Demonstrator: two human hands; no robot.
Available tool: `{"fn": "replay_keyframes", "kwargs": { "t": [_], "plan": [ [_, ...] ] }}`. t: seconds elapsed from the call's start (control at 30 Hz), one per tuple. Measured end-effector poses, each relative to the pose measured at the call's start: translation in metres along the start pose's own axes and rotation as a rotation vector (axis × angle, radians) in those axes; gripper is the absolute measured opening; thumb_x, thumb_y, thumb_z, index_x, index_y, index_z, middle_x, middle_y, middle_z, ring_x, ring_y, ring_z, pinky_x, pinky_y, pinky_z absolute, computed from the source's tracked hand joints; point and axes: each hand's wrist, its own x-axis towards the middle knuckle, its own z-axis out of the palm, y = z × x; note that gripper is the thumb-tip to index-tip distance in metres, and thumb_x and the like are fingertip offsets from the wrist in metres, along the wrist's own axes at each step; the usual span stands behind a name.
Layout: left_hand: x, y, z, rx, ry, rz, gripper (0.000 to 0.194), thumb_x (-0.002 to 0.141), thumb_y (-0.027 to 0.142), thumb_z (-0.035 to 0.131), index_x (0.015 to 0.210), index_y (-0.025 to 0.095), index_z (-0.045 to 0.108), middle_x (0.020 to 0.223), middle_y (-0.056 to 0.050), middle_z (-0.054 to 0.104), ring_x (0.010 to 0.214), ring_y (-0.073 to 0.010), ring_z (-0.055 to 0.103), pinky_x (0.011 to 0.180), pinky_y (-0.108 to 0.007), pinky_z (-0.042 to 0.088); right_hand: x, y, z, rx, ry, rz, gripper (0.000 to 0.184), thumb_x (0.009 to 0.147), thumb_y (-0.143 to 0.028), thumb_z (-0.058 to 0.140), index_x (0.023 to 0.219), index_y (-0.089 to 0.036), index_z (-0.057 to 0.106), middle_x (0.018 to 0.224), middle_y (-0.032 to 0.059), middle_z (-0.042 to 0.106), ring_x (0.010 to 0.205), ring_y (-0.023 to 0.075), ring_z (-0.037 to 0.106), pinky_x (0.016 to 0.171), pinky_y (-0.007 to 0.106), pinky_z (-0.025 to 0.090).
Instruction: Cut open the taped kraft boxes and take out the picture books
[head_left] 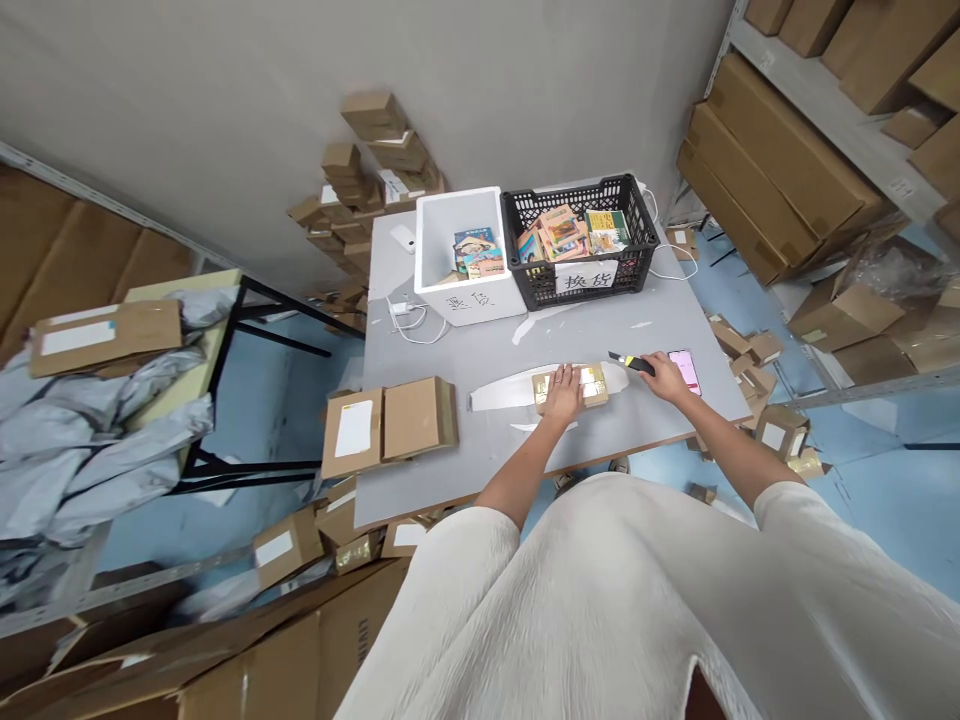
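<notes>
Parcel storeroom: shelf (832, 124) of brown cartons (885, 45), small boxes (375, 115) piled by the wall (225, 100), heaped grey mailing bags (127, 490).

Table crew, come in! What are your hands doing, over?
Left hand flat on parcel. Right hand gripping cutter. Phone beside right hand.

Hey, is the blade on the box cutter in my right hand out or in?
Out: a dark blade projects beyond the yellow-and-black handle gripped in your right hand.
</notes>
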Motion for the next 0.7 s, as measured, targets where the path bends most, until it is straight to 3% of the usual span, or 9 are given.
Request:
{"fn": "replay_keyframes", "kwargs": {
  "t": [0.1, 0.23, 0.43, 0.53, 0.7],
  "plan": [
    [-0.013, -0.004, -0.006, -0.005, 0.020, 0.018, 0.067, 0.109, 0.040, 0.046, 0.172, 0.020, 0.037, 0.183, -0.015, 0.029, 0.172, -0.0317, 0.022, 0.139, -0.056, 0.019, 0.013, -0.014, 0.009, 0.087, -0.046, -0.033, 0.046, 0.103, -0.041, 0.061, 0.144, -0.021, 0.070, 0.133, 0.0153, 0.069, 0.120, 0.0328, 0.066, 0.109, 0.043, 0.053],
    [-0.040, -0.012, -0.014, 0.031, 0.024, -0.002, 0.070, 0.103, 0.050, 0.061, 0.166, 0.025, 0.045, 0.180, -0.016, 0.034, 0.166, -0.0371, 0.030, 0.135, -0.057, 0.024, 0.038, -0.050, 0.028, 0.165, -0.085, -0.144, 0.045, 0.104, -0.042, 0.059, 0.141, -0.020, 0.071, 0.133, 0.0152, 0.071, 0.127, 0.0317, 0.063, 0.114, 0.043, 0.051],
    [-0.066, -0.022, -0.011, 0.042, 0.035, -0.165, 0.051, 0.106, 0.031, 0.056, 0.156, 0.023, 0.051, 0.154, -0.018, 0.056, 0.136, -0.0334, 0.061, 0.113, -0.047, 0.050, 0.067, -0.096, 0.053, 0.095, -0.246, -0.257, 0.038, 0.101, -0.043, 0.061, 0.127, -0.020, 0.077, 0.133, 0.0139, 0.075, 0.127, 0.0334, 0.065, 0.111, 0.044, 0.051],
    [-0.066, -0.023, -0.007, -0.038, 0.038, -0.308, 0.047, 0.108, 0.030, 0.052, 0.154, 0.023, 0.050, 0.149, -0.017, 0.058, 0.121, -0.0311, 0.069, 0.100, -0.042, 0.056, 0.066, -0.098, 0.056, 0.053, -0.279, -0.212, 0.037, 0.101, -0.045, 0.061, 0.125, -0.021, 0.077, 0.129, 0.0133, 0.078, 0.122, 0.0334, 0.067, 0.106, 0.043, 0.052],
    [-0.049, -0.021, -0.006, -0.194, 0.089, -0.382, 0.047, 0.109, 0.024, 0.043, 0.155, 0.023, 0.047, 0.143, -0.016, 0.065, 0.126, -0.0293, 0.068, 0.102, -0.039, 0.056, 0.044, -0.084, 0.054, 0.169, -0.313, -0.093, 0.036, 0.102, -0.046, 0.060, 0.126, -0.022, 0.071, 0.127, 0.0126, 0.079, 0.111, 0.0302, 0.073, 0.097, 0.040, 0.056]
  ]
}}
